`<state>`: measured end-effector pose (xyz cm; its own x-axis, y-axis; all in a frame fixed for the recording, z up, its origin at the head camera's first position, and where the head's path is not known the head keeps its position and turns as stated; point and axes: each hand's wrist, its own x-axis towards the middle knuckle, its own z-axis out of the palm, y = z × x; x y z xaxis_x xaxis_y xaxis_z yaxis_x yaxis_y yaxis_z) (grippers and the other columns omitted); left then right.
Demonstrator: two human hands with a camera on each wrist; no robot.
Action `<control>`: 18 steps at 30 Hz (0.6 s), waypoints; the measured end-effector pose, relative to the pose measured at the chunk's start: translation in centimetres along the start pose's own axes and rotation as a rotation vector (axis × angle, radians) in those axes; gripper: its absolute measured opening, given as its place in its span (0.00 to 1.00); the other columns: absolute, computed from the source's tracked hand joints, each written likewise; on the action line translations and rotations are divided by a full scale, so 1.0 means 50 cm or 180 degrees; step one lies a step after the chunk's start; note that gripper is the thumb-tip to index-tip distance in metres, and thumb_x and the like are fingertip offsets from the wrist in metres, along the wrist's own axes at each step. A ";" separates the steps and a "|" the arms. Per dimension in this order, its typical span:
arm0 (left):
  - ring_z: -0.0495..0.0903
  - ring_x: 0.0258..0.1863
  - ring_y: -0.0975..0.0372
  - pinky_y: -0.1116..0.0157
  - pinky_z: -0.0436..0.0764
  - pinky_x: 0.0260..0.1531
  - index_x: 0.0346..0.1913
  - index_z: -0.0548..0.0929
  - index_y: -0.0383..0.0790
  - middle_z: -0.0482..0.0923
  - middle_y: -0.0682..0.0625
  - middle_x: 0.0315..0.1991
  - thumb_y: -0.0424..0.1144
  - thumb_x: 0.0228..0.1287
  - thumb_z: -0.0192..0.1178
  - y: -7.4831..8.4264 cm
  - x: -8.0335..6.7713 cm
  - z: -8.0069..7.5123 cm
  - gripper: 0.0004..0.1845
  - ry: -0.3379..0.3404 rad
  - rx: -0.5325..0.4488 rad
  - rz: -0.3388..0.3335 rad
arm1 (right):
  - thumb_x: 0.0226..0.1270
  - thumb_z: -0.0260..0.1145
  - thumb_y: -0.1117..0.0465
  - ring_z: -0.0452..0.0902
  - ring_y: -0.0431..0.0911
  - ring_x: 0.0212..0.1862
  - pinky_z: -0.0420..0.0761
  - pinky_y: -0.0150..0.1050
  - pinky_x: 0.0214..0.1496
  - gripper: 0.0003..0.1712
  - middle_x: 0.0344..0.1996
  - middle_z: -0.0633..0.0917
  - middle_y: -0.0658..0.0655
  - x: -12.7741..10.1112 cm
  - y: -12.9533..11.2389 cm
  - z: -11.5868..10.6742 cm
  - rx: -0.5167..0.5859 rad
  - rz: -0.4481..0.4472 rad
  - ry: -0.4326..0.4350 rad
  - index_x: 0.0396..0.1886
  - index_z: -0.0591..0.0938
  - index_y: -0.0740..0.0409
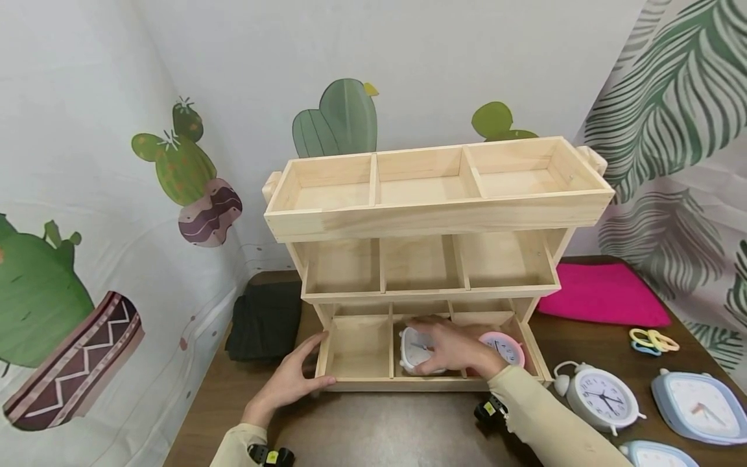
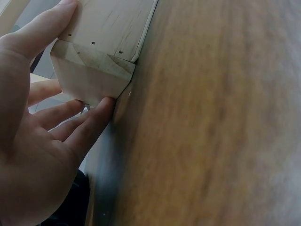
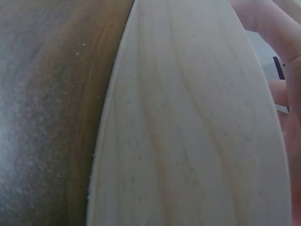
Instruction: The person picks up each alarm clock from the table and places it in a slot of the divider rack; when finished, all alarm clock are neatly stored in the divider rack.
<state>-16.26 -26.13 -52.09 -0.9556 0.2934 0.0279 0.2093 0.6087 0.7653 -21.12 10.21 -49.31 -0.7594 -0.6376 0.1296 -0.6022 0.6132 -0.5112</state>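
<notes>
right hand (image 1: 452, 347) is wrapped over a white alarm clock (image 1: 415, 350) down in the middle bottom compartment of the wooden shelf (image 1: 434, 214), right next to a pink clock (image 1: 503, 347) in the compartment to its right. left hand (image 1: 294, 379) is mostly flat, fingers straight, bracing the shelf's front left corner. if that brace slips the shelf could skid on the table (image 1: 373, 428), and the clock could snag the divider.

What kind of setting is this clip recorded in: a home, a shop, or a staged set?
Most likely a staged recording corner, not a lived-in room. Printed cactus backdrop sheets hang as walls, a bare three-tier wooden organizer stands on a brown table, and several alarm clocks lie laid out like props.
</notes>
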 end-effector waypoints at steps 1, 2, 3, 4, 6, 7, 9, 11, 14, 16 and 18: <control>0.70 0.64 0.48 0.61 0.82 0.50 0.74 0.61 0.54 0.59 0.44 0.73 0.58 0.46 0.75 0.000 0.000 0.000 0.52 -0.0001 0.0005 -0.0003 | 0.42 0.78 0.39 0.72 0.52 0.63 0.75 0.49 0.61 0.54 0.64 0.77 0.56 0.001 0.000 0.000 -0.0012 -0.0027 0.0008 0.69 0.71 0.58; 0.70 0.64 0.48 0.61 0.82 0.50 0.74 0.61 0.54 0.59 0.44 0.73 0.58 0.46 0.75 0.000 0.001 -0.001 0.52 -0.0003 0.0006 -0.0009 | 0.42 0.78 0.39 0.72 0.52 0.63 0.75 0.49 0.62 0.54 0.64 0.77 0.57 0.002 0.001 0.001 -0.0022 -0.0049 0.0012 0.69 0.71 0.59; 0.70 0.64 0.48 0.61 0.82 0.50 0.74 0.61 0.54 0.59 0.44 0.73 0.58 0.46 0.75 0.001 0.001 -0.001 0.52 -0.0005 0.0010 -0.0015 | 0.42 0.78 0.39 0.72 0.52 0.63 0.75 0.48 0.62 0.55 0.64 0.77 0.57 0.002 0.000 0.001 -0.0044 -0.0065 0.0019 0.69 0.71 0.59; 0.70 0.64 0.48 0.61 0.82 0.50 0.74 0.61 0.54 0.59 0.44 0.73 0.58 0.46 0.75 0.001 0.000 -0.001 0.52 -0.0004 0.0016 -0.0024 | 0.42 0.78 0.39 0.72 0.52 0.63 0.75 0.49 0.62 0.55 0.64 0.77 0.57 0.002 0.000 0.002 -0.0062 -0.0085 0.0022 0.68 0.72 0.60; 0.70 0.64 0.48 0.61 0.82 0.50 0.74 0.61 0.54 0.59 0.44 0.73 0.58 0.46 0.75 0.001 0.000 -0.001 0.52 -0.0003 0.0013 -0.0036 | 0.41 0.78 0.40 0.71 0.53 0.64 0.75 0.48 0.63 0.54 0.64 0.77 0.58 0.002 0.000 0.002 -0.0112 -0.0110 0.0025 0.68 0.72 0.61; 0.70 0.64 0.48 0.61 0.82 0.50 0.74 0.61 0.54 0.59 0.44 0.73 0.58 0.46 0.75 0.002 -0.001 -0.001 0.52 -0.0003 0.0009 -0.0041 | 0.41 0.78 0.40 0.71 0.53 0.64 0.75 0.48 0.63 0.54 0.64 0.77 0.58 0.002 -0.001 0.003 -0.0142 -0.0121 0.0026 0.68 0.72 0.61; 0.70 0.64 0.48 0.62 0.82 0.50 0.74 0.61 0.54 0.59 0.44 0.73 0.58 0.46 0.75 0.002 -0.001 -0.001 0.52 -0.0002 0.0004 -0.0047 | 0.41 0.78 0.41 0.71 0.53 0.64 0.75 0.48 0.62 0.54 0.63 0.77 0.58 0.003 -0.002 0.003 -0.0208 -0.0136 0.0013 0.68 0.72 0.61; 0.70 0.64 0.48 0.62 0.82 0.50 0.74 0.60 0.54 0.59 0.44 0.73 0.58 0.46 0.75 0.002 0.000 -0.002 0.52 -0.0009 0.0004 -0.0050 | 0.41 0.78 0.41 0.72 0.52 0.63 0.76 0.47 0.61 0.54 0.63 0.77 0.58 0.004 -0.002 0.003 -0.0250 -0.0134 -0.0005 0.68 0.72 0.61; 0.70 0.64 0.48 0.62 0.82 0.50 0.74 0.60 0.54 0.58 0.44 0.73 0.58 0.47 0.75 0.002 0.000 -0.001 0.52 -0.0014 0.0003 -0.0053 | 0.42 0.77 0.41 0.72 0.52 0.63 0.76 0.47 0.60 0.53 0.63 0.77 0.57 0.004 -0.004 0.001 -0.0274 -0.0097 -0.0044 0.68 0.72 0.60; 0.70 0.64 0.48 0.61 0.82 0.50 0.74 0.60 0.54 0.58 0.43 0.73 0.57 0.47 0.75 0.001 0.000 -0.001 0.52 -0.0019 -0.0009 -0.0052 | 0.42 0.77 0.40 0.71 0.52 0.63 0.76 0.47 0.60 0.53 0.63 0.77 0.57 0.004 -0.005 0.001 -0.0269 -0.0056 -0.0075 0.68 0.72 0.59; 0.70 0.64 0.48 0.61 0.82 0.51 0.74 0.60 0.54 0.58 0.43 0.73 0.57 0.47 0.75 -0.001 0.001 0.000 0.52 -0.0010 -0.0017 -0.0042 | 0.43 0.76 0.40 0.71 0.52 0.64 0.76 0.47 0.61 0.53 0.64 0.77 0.57 0.003 -0.007 0.000 -0.0256 -0.0018 -0.0111 0.69 0.71 0.58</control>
<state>-16.30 -26.18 -52.13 -0.9576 0.2876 0.0157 0.1954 0.6086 0.7690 -21.02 9.92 -49.11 -0.7476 -0.6563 0.1020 -0.6255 0.6441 -0.4404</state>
